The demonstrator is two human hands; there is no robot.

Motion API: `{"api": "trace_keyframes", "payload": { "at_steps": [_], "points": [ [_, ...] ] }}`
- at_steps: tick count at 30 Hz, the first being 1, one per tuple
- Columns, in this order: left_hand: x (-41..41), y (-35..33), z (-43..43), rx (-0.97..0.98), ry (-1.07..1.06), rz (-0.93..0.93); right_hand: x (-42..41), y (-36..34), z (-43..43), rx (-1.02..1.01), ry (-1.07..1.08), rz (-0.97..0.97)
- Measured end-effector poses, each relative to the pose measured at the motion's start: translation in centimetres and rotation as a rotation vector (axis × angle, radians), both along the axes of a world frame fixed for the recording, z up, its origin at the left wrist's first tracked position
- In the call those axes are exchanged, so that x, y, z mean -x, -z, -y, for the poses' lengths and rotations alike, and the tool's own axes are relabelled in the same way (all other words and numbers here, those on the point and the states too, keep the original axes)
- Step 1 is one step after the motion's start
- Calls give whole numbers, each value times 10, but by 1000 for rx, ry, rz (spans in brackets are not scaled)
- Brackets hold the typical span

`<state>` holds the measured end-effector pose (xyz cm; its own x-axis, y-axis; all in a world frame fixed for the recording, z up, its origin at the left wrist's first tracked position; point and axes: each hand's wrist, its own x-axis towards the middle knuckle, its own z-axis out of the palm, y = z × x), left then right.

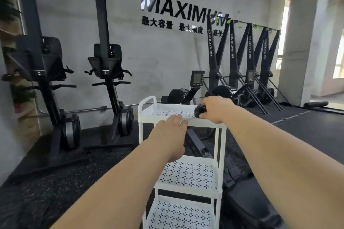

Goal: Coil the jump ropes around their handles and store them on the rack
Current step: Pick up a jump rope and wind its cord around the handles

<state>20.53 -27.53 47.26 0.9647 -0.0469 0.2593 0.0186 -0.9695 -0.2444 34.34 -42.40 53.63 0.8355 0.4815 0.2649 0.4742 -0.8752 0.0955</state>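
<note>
A white three-shelf rack [147, 117] with perforated shelves stands right in front of me. My right hand [216, 108] grips a black coiled jump rope bundle [199, 110] at the right end of the top shelf. The bundle sits at the shelf's rim, mostly hidden by my fingers. My left hand [170, 132] reaches forward with its fingers straight, their tips touching the front rim of the top shelf. The middle and bottom shelves hold nothing that I can see.
Two black upright exercise machines [109, 80] stand left of the rack on black rubber flooring. Rowing machines [186, 93] and a row of ski machines [242, 57] line the grey wall behind. A black bench [247, 202] lies low at the right of the rack.
</note>
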Motion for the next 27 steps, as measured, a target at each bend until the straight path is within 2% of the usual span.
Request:
{"api": "trace_keyframes", "payload": {
  "at_steps": [3,7,11,16,21,27],
  "points": [
    [-1,1,-4,7,9,7,-15,-8,-1,44,61,-82],
    [-2,8,-7,7,27,-14,-16,-13,-7,129,113,-58],
    [0,13,-13,35,65,-3,-3,-13,-14,111,119,-58],
    [13,10,-25,69,78,3,15,-17,-25,24,50,-67],
    [48,8,-46,156,42,39,56,-6,-54,-21,-31,60],
    [119,51,-83,279,-94,17,132,54,-104,-36,-252,125]
  ]
}}
